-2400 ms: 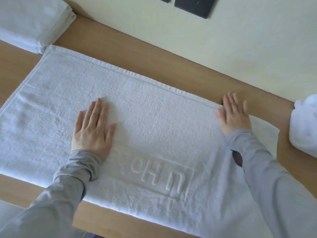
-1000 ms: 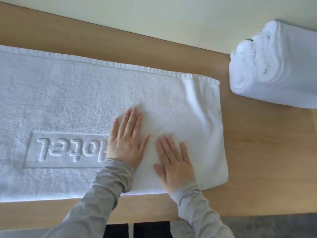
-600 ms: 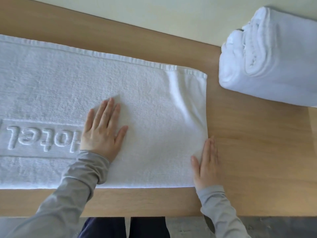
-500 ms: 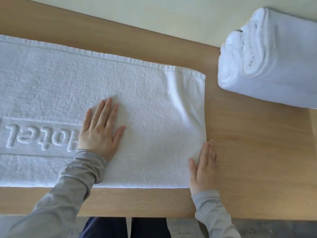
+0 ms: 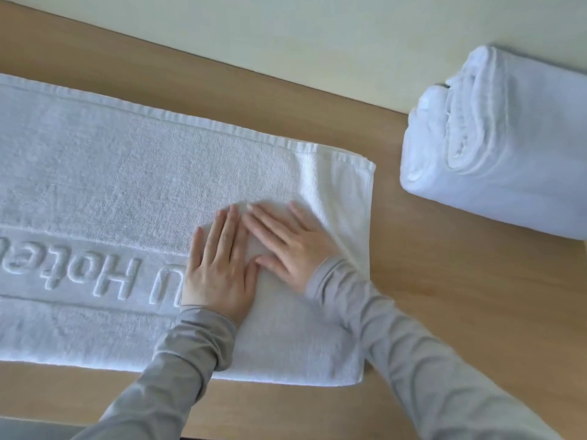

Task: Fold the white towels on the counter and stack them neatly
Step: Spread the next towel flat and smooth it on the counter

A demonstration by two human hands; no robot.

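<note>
Flat white terry towel (image 5: 133, 185) with raised letters lay on wooden counter (image 5: 444, 296), left hand (image 5: 219, 268) and right hand (image 5: 292, 242) pressed on it, fingers straight, holding nothing, thick rolled towel bundle (image 5: 508, 147) lay apart at right.

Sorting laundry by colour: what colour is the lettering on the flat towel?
White, like the towel around it; the lettering is only raised. Head view.

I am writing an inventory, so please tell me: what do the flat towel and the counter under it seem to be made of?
The flat towel looks like white cotton terry: a matte looped pile, a flat-woven hem and raised letters. The counter looks like light wood or wood-look laminate: fine grain lines, a smooth dull finish; which, I cannot tell.
</note>
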